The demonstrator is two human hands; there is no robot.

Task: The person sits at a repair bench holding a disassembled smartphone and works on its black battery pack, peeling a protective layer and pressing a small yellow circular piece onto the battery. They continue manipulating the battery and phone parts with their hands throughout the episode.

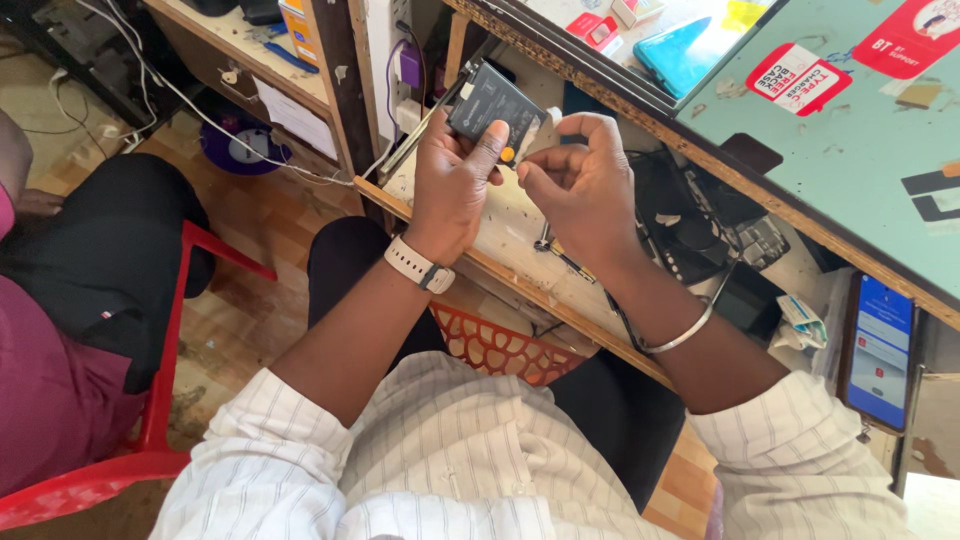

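Black, flat and rectangular, the phone battery (492,100) sits pinched in the left hand (452,180), thumb on its lower edge, with a small orange spot just by the thumb tip. Right hand (585,180) is right beside it, fingers curled shut, pinching a pale strip (535,135) at the battery's corner.

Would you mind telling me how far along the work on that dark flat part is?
Done: the dark flat part is off the bench, gripped by the left hand. In hand: the right hand pinches its pale tab. Left: the tab is still attached.
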